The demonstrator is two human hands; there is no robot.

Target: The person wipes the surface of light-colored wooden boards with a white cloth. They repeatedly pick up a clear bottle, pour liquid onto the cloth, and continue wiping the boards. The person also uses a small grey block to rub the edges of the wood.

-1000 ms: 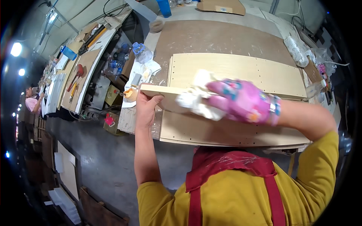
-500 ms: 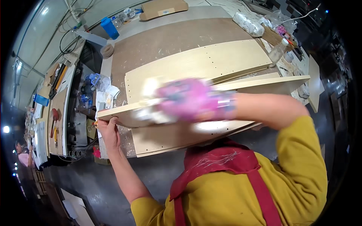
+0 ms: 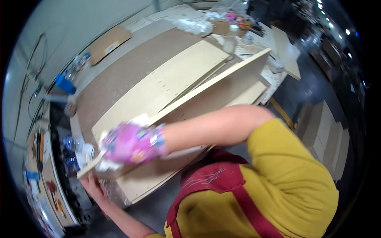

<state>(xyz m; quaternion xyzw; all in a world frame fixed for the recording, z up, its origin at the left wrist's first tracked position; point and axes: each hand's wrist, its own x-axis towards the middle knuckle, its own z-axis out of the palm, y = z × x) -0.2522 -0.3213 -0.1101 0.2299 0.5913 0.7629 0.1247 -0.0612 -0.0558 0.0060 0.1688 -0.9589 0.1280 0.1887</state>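
Flanking the gloved right hand (image 3: 133,143): plastic bottles (image 3: 73,152), upright board (image 3: 206,85).

- Overall exposure fair: pale board (image 3: 190,85) is the brightest zone, evenly lit, no hard shadows on it.
- Light sources: row of small ceiling lamps (image 3: 329,18) far up and right of the board, blown out to white dots.
- Floor right of the board dim, low detail.
- Motion blur heavy: gloved right hand (image 3: 129,144) at the board's near-left end smeared, cloth under it unreadable.
- Bare left hand (image 3: 93,186) below that end soft, in shade.
- Clutter beyond the board's far end out of focus.
- Strong fisheye: board edges bow; black vignette rings the frame.
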